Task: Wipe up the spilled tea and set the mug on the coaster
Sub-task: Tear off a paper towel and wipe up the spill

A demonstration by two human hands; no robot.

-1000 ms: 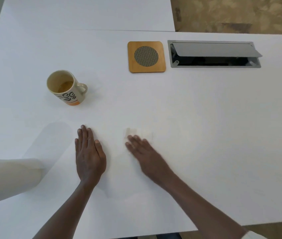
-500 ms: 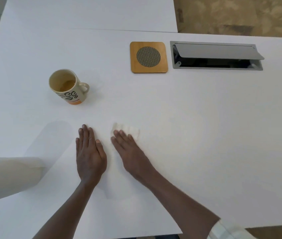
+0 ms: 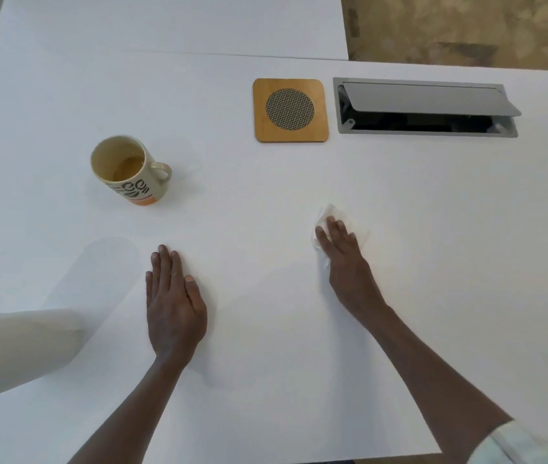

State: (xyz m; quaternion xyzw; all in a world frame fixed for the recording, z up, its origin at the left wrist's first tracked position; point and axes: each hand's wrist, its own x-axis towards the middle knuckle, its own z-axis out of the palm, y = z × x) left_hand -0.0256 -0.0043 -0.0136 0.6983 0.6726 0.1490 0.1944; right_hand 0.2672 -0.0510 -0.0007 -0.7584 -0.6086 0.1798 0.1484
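Observation:
A cream mug (image 3: 131,170) with a dark leaf pattern and an orange base stands upright on the white table (image 3: 433,229), left of centre, with some tea in it. A square wooden coaster (image 3: 290,110) with a round mesh centre lies further back, bare. My right hand (image 3: 344,259) presses flat on a crumpled white tissue (image 3: 324,217), whose edges show past the fingertips. My left hand (image 3: 173,301) rests flat on the table, fingers together, holding nothing. No tea stain is visible on the white surface.
A grey cable hatch (image 3: 426,107) with its lid propped open is sunk into the table right of the coaster. A pale blurred shape (image 3: 14,349) fills the lower left. A second white table (image 3: 165,25) adjoins at the back.
My right hand has swept the tissue from beside my left hand out to the right and a little further away. My left hand and the mug have stayed put.

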